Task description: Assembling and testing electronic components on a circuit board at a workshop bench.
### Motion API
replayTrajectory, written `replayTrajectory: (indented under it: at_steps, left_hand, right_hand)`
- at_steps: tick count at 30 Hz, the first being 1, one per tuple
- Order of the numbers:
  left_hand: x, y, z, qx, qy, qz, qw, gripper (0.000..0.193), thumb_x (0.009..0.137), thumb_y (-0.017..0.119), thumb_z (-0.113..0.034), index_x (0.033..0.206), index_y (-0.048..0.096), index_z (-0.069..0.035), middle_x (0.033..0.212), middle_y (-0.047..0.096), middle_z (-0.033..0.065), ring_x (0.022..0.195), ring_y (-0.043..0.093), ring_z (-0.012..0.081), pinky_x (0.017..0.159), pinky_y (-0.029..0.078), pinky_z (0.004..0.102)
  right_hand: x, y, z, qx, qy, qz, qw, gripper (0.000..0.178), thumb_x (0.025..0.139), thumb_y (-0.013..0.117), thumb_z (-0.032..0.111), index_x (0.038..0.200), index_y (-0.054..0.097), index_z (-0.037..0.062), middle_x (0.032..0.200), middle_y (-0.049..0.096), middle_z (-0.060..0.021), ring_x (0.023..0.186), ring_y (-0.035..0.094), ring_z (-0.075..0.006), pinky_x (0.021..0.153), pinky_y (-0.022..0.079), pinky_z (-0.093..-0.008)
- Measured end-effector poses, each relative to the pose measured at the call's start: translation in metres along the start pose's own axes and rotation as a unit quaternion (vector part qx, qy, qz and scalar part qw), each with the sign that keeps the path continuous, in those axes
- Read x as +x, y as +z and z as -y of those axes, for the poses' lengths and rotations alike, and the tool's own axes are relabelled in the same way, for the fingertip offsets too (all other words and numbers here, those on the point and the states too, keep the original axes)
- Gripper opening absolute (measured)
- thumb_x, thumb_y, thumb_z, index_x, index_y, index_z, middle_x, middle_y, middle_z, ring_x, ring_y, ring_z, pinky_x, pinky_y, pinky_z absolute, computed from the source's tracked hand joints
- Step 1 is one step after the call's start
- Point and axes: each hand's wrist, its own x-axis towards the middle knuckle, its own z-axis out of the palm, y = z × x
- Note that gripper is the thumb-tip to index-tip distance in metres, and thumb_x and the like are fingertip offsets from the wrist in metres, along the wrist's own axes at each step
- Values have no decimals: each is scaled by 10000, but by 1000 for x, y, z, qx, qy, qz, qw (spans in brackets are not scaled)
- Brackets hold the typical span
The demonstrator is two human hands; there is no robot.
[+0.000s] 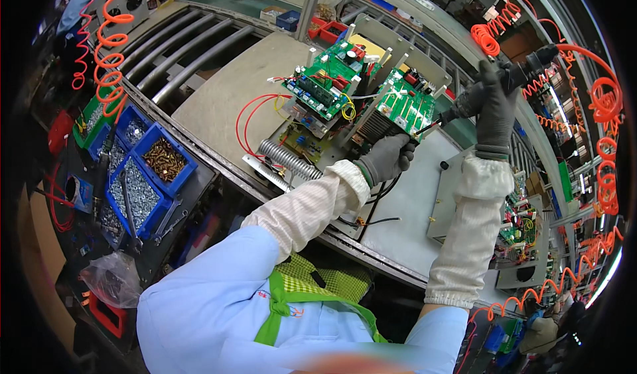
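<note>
My right hand (494,115), in a grey glove, is wrapped round a black air screwdriver (521,75), whose tip points down to the left at the edge of a green circuit board (406,102). Beside that tip, my gloved left hand (386,160) is closed at the board's near corner. A black cable (390,189) comes out from under its fingers; their exact grip on it is partly hidden. The board sits on a dark finned heat sink (371,127). To its left, a second green board (325,82) is mounted on the same assembly, with a ribbed metal coil (288,158) in front.
Blue bins (174,185) of screws and metal fasteners stand at the left, with wrenches (171,216) beside them. A roller conveyor (192,59) runs behind. Orange coiled hoses (109,42) hang left and right. More board assemblies (521,221) lie at the right.
</note>
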Motion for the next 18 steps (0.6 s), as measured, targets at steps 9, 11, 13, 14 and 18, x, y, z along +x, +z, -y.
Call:
replayTrajectory:
  at_steps: [9, 11, 13, 14, 18]
  left_hand:
    - [6, -4, 2, -44, -5, -2, 999, 206, 996, 447, -229, 933, 544, -58, 779, 545, 6, 641, 512, 88, 523, 446, 193]
    - [5, -7, 2, -43, -9, 16, 999, 191, 996, 450, -217, 954, 537, -53, 791, 546, 12, 647, 520, 90, 526, 449, 195]
    - [6, -7, 3, -44, 2, 10, 999, 179, 994, 453, -210, 957, 534, -54, 788, 540, 10, 655, 521, 89, 529, 449, 195]
    - [7, -7, 4, -42, 15, 7, 999, 167, 992, 457, -202, 959, 532, -56, 786, 534, 9, 663, 522, 89, 533, 450, 195]
    - [7, -7, 4, -75, -5, 20, 997, 92, 958, 512, -162, 931, 547, -81, 794, 555, 7, 666, 532, 87, 527, 455, 201]
  right_hand:
    - [-4, 12, -5, -118, 27, 4, 993, 208, 827, 672, 187, 751, 535, 51, 572, 546, -29, 461, 523, -118, 450, 429, -263]
    - [-4, 11, -8, -132, 25, -4, 991, 239, 839, 669, 210, 731, 539, 41, 538, 517, -31, 415, 510, -133, 415, 418, -273]
    - [-3, 10, -8, -106, 37, -3, 994, 239, 838, 671, 213, 733, 541, 41, 536, 516, -31, 414, 510, -134, 414, 419, -274]
    - [-3, 9, -8, -78, 44, -3, 996, 239, 836, 672, 215, 734, 543, 42, 534, 515, -32, 412, 511, -135, 412, 421, -274]
    - [-7, 12, -2, -79, 67, 14, 995, 203, 808, 664, 167, 765, 531, 19, 549, 514, -43, 417, 487, -132, 403, 406, -287]
